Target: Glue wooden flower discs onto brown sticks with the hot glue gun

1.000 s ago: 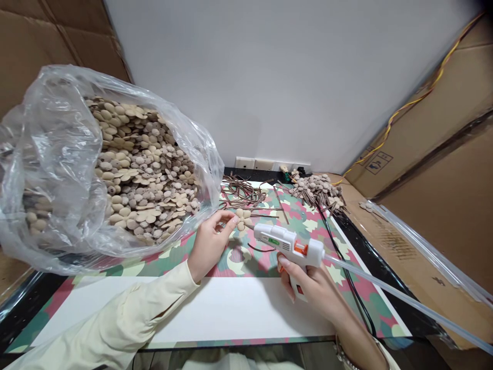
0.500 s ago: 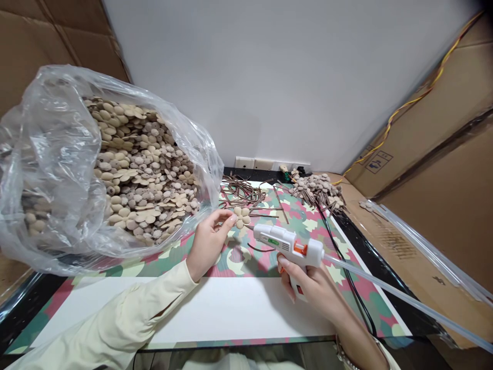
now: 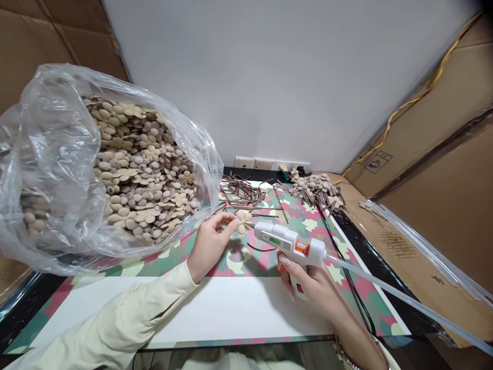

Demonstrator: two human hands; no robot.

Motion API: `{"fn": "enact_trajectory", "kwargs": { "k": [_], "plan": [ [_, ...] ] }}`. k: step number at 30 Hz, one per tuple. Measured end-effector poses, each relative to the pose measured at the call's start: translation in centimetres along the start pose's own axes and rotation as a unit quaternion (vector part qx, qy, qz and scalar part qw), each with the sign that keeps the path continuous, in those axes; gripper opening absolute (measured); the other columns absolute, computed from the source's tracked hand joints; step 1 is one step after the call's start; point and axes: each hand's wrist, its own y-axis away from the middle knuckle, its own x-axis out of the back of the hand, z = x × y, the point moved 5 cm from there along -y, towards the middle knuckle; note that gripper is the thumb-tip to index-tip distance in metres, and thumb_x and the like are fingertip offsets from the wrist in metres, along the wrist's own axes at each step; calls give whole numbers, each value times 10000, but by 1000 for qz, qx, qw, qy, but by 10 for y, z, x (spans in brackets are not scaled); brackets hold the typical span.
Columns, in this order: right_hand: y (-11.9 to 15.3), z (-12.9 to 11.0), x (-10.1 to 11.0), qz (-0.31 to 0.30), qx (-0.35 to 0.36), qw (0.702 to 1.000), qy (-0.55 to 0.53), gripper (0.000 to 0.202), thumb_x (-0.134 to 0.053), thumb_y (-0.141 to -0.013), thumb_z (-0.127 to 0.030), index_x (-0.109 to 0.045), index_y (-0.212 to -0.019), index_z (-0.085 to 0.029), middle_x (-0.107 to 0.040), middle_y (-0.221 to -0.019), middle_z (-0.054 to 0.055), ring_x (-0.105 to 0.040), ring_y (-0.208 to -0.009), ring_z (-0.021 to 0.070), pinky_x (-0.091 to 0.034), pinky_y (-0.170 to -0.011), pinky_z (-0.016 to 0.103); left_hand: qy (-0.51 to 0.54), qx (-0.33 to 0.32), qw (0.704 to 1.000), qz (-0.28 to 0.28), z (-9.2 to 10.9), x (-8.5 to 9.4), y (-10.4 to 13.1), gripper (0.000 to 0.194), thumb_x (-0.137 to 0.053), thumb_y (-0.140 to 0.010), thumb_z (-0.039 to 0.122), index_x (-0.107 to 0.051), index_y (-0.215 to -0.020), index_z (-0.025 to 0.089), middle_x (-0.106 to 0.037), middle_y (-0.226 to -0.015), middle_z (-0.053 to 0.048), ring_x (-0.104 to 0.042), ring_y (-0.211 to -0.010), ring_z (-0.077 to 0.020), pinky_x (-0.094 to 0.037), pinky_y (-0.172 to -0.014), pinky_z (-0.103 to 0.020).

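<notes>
The left hand (image 3: 210,245) pinched a pale, petalled flower (image 3: 243,221) between thumb and fingers, its grip closed on one edge, above the camouflage mat (image 3: 239,259). The right hand (image 3: 310,282) had its grip wrapped around the handle of a white glue gun (image 3: 285,240). The gun's nozzle pointed at the flower's middle; whether the two touched could not be told. A long, clear glue stick (image 3: 404,296) ran out of the gun's back toward the lower right.

A single thin strip (image 3: 261,249) lay on the mat below the nozzle, and a tangle of brown strips (image 3: 243,191) lay beyond the flower. Further right was a heap of flowers with stems (image 3: 318,187), near the sockets (image 3: 264,164) at the wall's foot. A clear plastic bag (image 3: 57,154), packed with loose flowers (image 3: 144,174), stood to the left. A white sheet (image 3: 239,311) covered the near part of the mat on the black bench (image 3: 379,262), and a black cord (image 3: 356,295) ran across the mat's right side.
</notes>
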Motion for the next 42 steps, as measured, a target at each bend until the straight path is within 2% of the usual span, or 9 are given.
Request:
{"fn": "enact_trajectory", "kwargs": {
  "k": [7,14,20,30,34,38,42],
  "plan": [
    [-1,0,0,-2,11,1000,6,423,-371,-908,-423,-447,-556,-200,-462,-433,-19,-486,-549,148,-385,-657,278,9,6,1000,4,1,2,0,205,-578,-784,364,-621,-831,169,-644,-767,-2,-493,-551,-93,-348,-491,-194],
    [-1,0,0,-2,0,1000,0,350,-381,-905,-424,-474,-650,-203,-449,-426,-38,-443,-498,136,-362,-564,260,23,39,999,15,-1,3,-1,230,-596,-765,385,-618,-834,166,-650,-781,-12,-476,-505,-85,-339,-460,-197],
    [-1,-2,1,-4,3,1000,11,400,-377,-907,-407,-453,-575,-197,-459,-435,-25,-470,-535,138,-384,-626,263,24,53,998,17,-1,3,0,226,-605,-755,383,-619,-823,168,-638,-745,-3,-435,-455,-70,-307,-405,-194],
    [1,-1,1,5,8,1000,22,402,-369,-910,-411,-460,-587,-190,-460,-433,-29,-461,-518,128,-382,-624,256,51,101,993,21,3,4,1,210,-604,-746,367,-619,-814,168,-499,-499,58,-351,-333,-52,-263,-318,-181],
    [1,0,1,4,2,999,37,460,-358,-910,-433,-438,-529,-189,-484,-455,-10,-490,-548,139,-384,-650,266,93,116,989,15,0,6,-3,211,-613,-738,364,-628,-816,169,-503,-528,50,-393,-380,-68,-295,-327,-176],
    [0,4,0,12,1,1000,27,391,-364,-907,-432,-488,-626,-189,-488,-461,-18,-481,-513,141,-390,-616,273,163,97,982,11,0,13,-10,204,-642,-726,338,-639,-800,147,-584,-680,0,-496,-553,-85,-391,-469,-175],
    [2,4,15,82,17,994,63,338,-390,-890,-434,-544,-728,-180,-483,-472,-12,-475,-492,150,-397,-571,280,233,117,965,-11,4,23,-18,176,-652,-727,304,-639,-802,145,-616,-729,-11,-523,-590,-89,-387,-490,-183]
  ]
}}
